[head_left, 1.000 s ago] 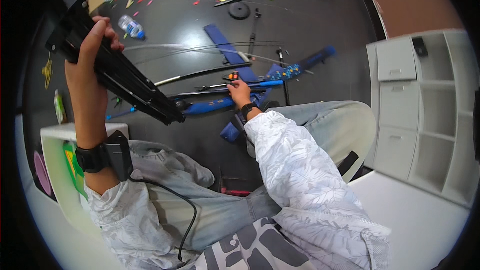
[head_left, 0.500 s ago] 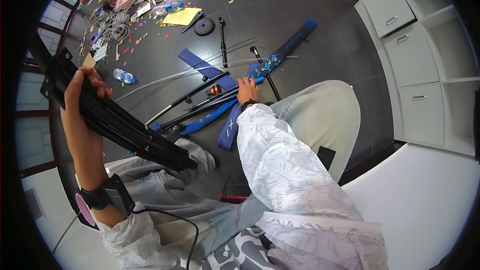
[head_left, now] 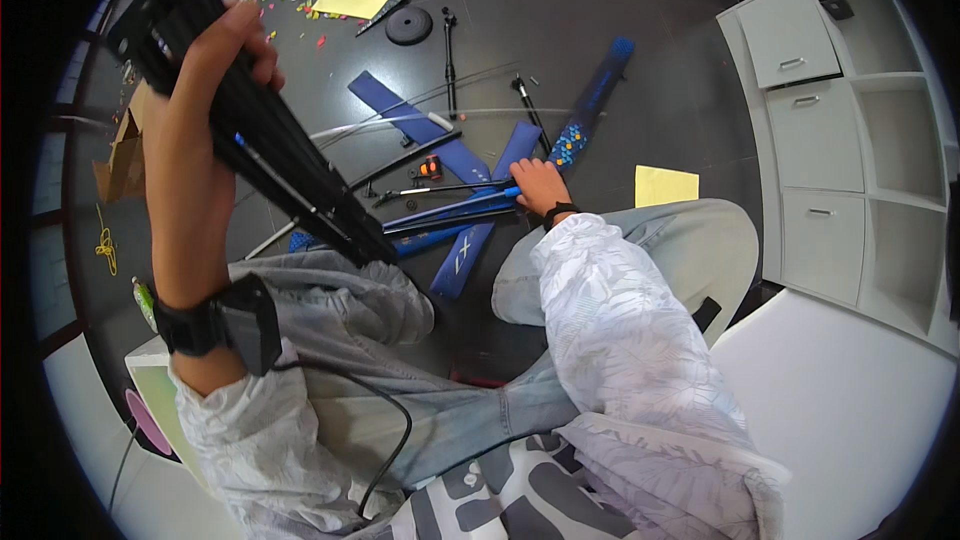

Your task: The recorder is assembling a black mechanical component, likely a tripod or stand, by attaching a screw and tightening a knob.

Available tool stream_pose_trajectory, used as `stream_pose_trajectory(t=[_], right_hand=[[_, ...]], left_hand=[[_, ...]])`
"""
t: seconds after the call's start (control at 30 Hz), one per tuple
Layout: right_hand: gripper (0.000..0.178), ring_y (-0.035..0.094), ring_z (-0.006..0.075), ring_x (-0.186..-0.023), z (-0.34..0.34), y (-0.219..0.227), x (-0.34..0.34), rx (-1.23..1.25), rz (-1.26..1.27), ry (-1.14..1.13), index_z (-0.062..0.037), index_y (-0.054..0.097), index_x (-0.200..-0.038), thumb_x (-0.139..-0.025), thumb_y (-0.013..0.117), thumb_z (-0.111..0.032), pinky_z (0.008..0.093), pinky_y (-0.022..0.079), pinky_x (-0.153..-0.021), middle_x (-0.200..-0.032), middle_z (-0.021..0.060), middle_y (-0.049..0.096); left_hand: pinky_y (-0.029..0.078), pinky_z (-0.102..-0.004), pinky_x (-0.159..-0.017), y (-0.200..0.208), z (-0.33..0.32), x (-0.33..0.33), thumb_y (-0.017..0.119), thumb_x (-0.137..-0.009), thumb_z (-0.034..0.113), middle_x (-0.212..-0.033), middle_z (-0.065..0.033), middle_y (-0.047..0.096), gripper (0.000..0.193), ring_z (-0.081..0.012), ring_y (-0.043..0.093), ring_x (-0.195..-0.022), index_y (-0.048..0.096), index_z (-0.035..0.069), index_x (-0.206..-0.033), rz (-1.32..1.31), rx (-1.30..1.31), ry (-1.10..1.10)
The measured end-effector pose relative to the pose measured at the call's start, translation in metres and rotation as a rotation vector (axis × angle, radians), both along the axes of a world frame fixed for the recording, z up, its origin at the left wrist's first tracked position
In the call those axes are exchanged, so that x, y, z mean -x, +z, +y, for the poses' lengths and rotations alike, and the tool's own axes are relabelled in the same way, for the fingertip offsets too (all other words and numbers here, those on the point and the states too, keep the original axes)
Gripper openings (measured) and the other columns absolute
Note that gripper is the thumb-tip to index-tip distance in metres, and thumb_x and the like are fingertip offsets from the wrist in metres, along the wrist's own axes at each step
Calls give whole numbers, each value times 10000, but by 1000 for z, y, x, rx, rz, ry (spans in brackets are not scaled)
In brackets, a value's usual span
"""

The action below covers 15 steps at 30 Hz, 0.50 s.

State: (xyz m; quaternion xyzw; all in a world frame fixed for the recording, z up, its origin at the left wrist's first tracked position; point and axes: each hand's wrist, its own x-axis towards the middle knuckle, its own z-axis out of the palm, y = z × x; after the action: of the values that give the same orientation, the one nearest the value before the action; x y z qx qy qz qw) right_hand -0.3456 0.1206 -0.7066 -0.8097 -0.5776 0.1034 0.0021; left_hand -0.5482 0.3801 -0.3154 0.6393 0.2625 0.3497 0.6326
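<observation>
- We lose the folded black stand's [head_left: 285,170] top to blur; our raised left hand [head_left: 205,70] clasps it.
- Our right hand [head_left: 541,186] reaches down by a blue rod [head_left: 460,208]; its grip we cannot tell.

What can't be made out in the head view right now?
Head view: whether the right hand grips the blue rod; the back of the hand hides its palm.
Head view: the upper end of the black bundle in the left hand; blurred, lost at the top edge.
Head view: part of the blue fabric, behind the bundle.
Head view: what the red item is; too dim, between the trouser legs.
</observation>
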Motion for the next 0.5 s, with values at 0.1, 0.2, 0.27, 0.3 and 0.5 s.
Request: stream_pose_trajectory(t=[0.1,0.2,0.27,0.3,0.5], right_hand=[[453,552,294,-983,-15,-11,1,119,89,-44,-110,562,-1054,-652,759,-178,410,438,-820,-999,79,576],[346,566,326,-983,-24,-30,-11,107,270,-89,-110,598,-1021,-697,699,-175,431,457,-825,-979,108,605],[205,587,365,-981,-25,-32,-14,41,510,-231,-97,632,-938,-756,590,-183,453,481,-819,-905,152,630],[205,587,365,-981,-24,-33,-17,51,512,-230,-97,632,-938,-756,590,-183,453,481,-819,-905,152,630],[423,446,292,-1200,20,-18,-2,-190,37,-72,-178,578,-1188,-778,595,-77,443,432,-926,-1211,82,517]], left_hand=[[450,-248,-630,-11,17,-2,675,-845,254,-730,-23,578,225,-105,563,-674,612,39,-822,-6,-1,-19],[464,-254,-641,-15,30,9,665,-852,250,-749,-29,588,236,-114,569,-682,635,17,-872,16,8,-52],[479,-262,-705,-13,35,18,633,-878,256,-824,-44,601,279,-123,577,-742,650,-8,-965,-16,-26,-64],[479,-262,-705,-15,38,23,633,-878,256,-824,-44,601,279,-123,577,-742,650,-8,-965,-13,-17,-61],[463,-266,-831,-17,60,70,563,-928,282,-946,-50,590,360,-119,563,-872,619,-41,-1076,42,-19,-30]])
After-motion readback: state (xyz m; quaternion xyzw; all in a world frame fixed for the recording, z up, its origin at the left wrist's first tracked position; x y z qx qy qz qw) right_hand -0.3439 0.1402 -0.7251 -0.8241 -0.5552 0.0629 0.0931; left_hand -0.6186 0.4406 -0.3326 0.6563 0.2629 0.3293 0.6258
